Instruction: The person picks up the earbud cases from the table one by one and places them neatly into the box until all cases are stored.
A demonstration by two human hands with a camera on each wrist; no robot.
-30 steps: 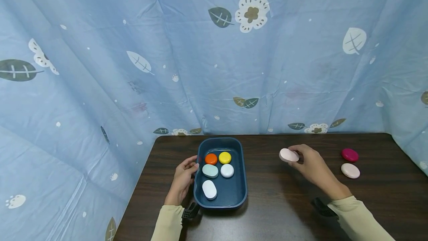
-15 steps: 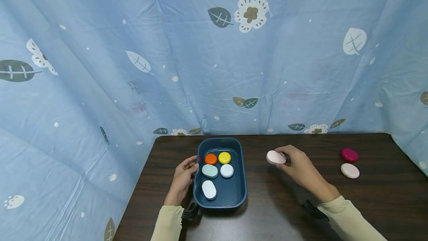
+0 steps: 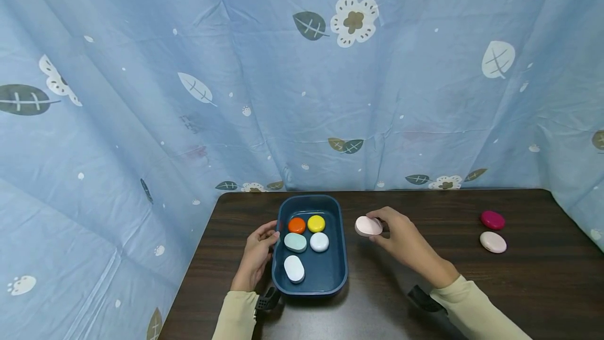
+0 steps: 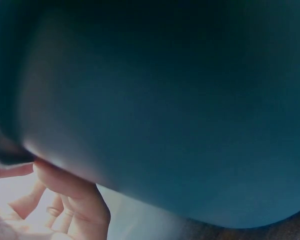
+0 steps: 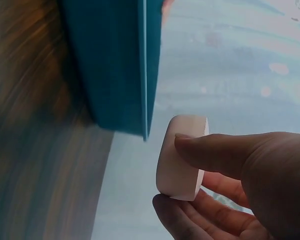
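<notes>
My right hand (image 3: pixel 401 237) pinches a pale pink oval soap bar (image 3: pixel 368 226) between thumb and fingers, just right of a dark blue tray (image 3: pixel 343 235). The right wrist view shows the thumb across the side of the soap bar (image 5: pixel 177 165), with the tray's wall (image 5: pixel 110 65) close beyond. My left hand (image 3: pixel 257 256) grips the tray by its left rim, the thumb at the edge. In the tray lie an orange soap (image 3: pixel 297 225), a yellow soap (image 3: pixel 316 223), a pale green oval soap (image 3: pixel 295 242), a round white soap (image 3: pixel 319 242) and an oblong white soap (image 3: pixel 294 269).
A magenta soap (image 3: pixel 493 220) and a pale pink oval soap (image 3: pixel 493 242) lie at the right on the dark wooden table (image 3: pixel 542 287). A blue patterned curtain (image 3: pixel 283 93) hangs behind the table and along its left side.
My right hand has carried the pale pink soap bar leftward, closer to the tray. My left hand and the tray have stayed in place.
</notes>
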